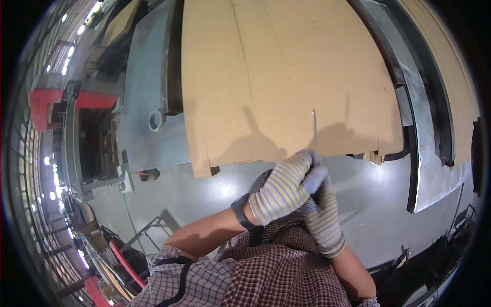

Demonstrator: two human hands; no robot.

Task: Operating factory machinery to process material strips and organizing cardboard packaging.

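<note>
My left hand [281, 189] and my right hand [325, 217], both in striped knit gloves, are pressed together in front of my body. Their fingers are closed round the lower end of a thin, narrow metal strip [314, 125], perhaps a blade. It points away from me, over the near edge of a large cardboard sheet [291, 66]. The gloves hide its lower end, so how each hand grips it is unclear. Shadows of my hands fall on the cardboard.
A tape roll [156, 121] lies on a grey metal panel [146, 87] at left. Dark-edged metal panels [424, 133] and more cardboard stand at right. A red machine part [94, 100] is at far left. Pale floor [220, 187] shows below the cardboard's torn near edge.
</note>
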